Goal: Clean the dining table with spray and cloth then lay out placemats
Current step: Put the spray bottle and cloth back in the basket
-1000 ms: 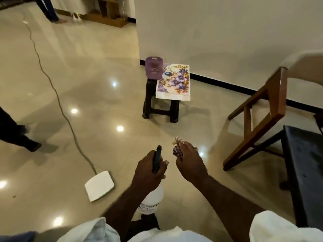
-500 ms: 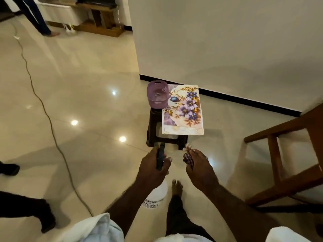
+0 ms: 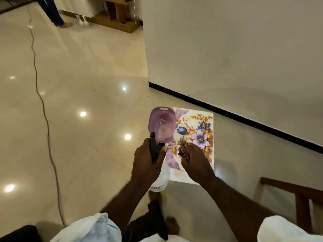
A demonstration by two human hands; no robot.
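A glossy cream tiled floor fills most of the frame, with ceiling lights mirrored in it. A thin dark cable lies on it, snaking from the upper left down to the lower left. A small white scrap sits by the cable near the top. In the upper middle a low wooden cabinet stands on the floor, and just left of it is another person's bare foot. A wooden chair stands at the lower right, and a bare foot is planted at the bottom centre. In the middle lies a flowered placemat, with a purple basket touching its left edge. Whatever holds these two up is hidden beneath them.
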